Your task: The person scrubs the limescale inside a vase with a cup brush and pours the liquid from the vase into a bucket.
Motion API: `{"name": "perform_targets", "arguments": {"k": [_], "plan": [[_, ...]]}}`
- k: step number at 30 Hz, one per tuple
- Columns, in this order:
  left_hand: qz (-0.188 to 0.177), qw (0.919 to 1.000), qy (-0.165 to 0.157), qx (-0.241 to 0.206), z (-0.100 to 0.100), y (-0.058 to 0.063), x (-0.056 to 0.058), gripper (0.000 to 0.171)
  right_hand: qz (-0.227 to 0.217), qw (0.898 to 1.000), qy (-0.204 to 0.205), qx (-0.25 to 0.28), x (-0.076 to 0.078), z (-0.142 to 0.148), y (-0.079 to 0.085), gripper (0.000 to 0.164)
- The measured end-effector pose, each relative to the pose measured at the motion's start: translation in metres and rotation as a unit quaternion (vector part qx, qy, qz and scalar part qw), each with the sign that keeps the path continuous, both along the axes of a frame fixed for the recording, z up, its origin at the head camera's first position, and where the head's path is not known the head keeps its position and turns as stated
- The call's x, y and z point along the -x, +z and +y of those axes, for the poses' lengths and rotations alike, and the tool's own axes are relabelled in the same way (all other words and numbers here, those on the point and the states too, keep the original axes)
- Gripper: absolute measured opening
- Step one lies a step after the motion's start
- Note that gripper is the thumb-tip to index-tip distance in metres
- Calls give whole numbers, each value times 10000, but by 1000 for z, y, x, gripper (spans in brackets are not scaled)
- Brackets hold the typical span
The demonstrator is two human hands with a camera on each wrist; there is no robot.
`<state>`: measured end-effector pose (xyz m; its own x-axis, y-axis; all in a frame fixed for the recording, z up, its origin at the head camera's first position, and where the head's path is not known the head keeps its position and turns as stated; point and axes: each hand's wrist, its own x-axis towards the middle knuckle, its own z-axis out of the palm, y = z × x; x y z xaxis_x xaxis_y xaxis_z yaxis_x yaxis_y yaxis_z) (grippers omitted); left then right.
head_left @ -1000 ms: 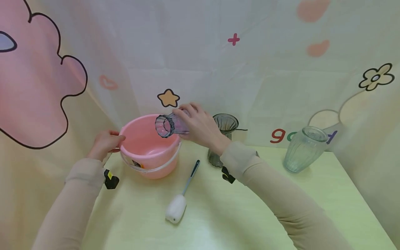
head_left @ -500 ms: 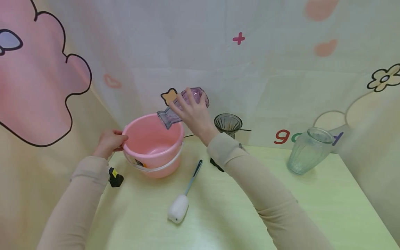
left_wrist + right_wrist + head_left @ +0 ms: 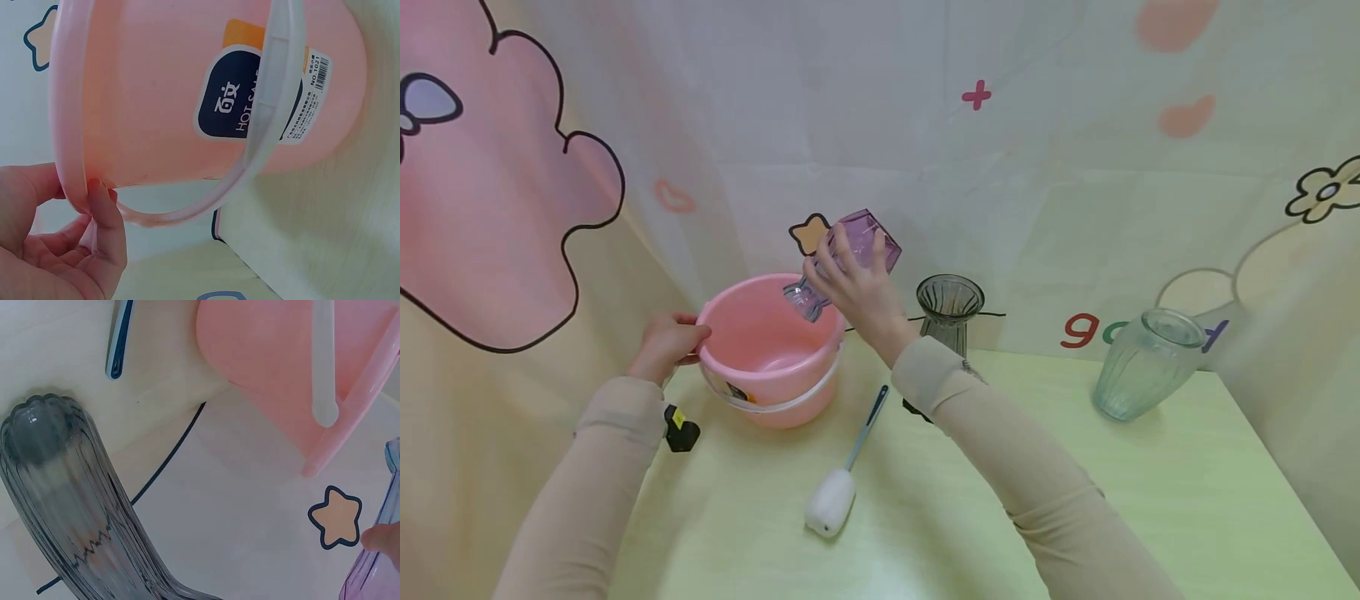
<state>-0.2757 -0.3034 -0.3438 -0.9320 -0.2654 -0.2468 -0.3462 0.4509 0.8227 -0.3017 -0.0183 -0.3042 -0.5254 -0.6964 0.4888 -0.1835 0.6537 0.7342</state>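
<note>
My right hand [image 3: 859,287] grips a purple-and-blue glass vase [image 3: 874,236], tilted with its mouth down to the left over the rim of the pink bucket [image 3: 775,375]. In the right wrist view, only a fingertip and the edge of this vase [image 3: 381,550] show at the right. My left hand [image 3: 667,343] pinches the bucket's left rim, thumb and fingers on either side of it, as the left wrist view shows. The bucket stands on the table with its white handle [image 3: 275,94] hanging down its front.
A bottle brush [image 3: 831,502] with a white sponge head lies in front of the bucket. A grey ribbed vase [image 3: 951,304] stands behind my right forearm. A pale green glass vase [image 3: 1146,367] is at the table's right. A patterned curtain [image 3: 865,100] hangs behind.
My right hand has turned the vase from nearly sideways to a steeper tilt, base up and mouth down toward the bucket. The left hand stays on the rim.
</note>
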Motion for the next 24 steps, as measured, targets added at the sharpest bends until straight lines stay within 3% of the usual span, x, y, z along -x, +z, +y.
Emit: {"name": "perform_targets", "arguments": {"k": [8,13,16,19,24], "plan": [[-20,10000,6,35,5,2,0,49,53,9998,13,215,0,5,-1,77],[-9,10000,-5,24,6,2,0,49,-327,9969,110,709,0,9,-2,74],[-28,10000,-30,42,5,1,0,50,-726,9901,230,1181,-1,12,-1,72],[-45,10000,-54,45,4,0,-1,51,-1244,9719,434,1951,-2,14,2,70],[-102,9999,-52,67,2,-1,-2,53,-2104,9172,856,3274,-4,17,7,73]]}}
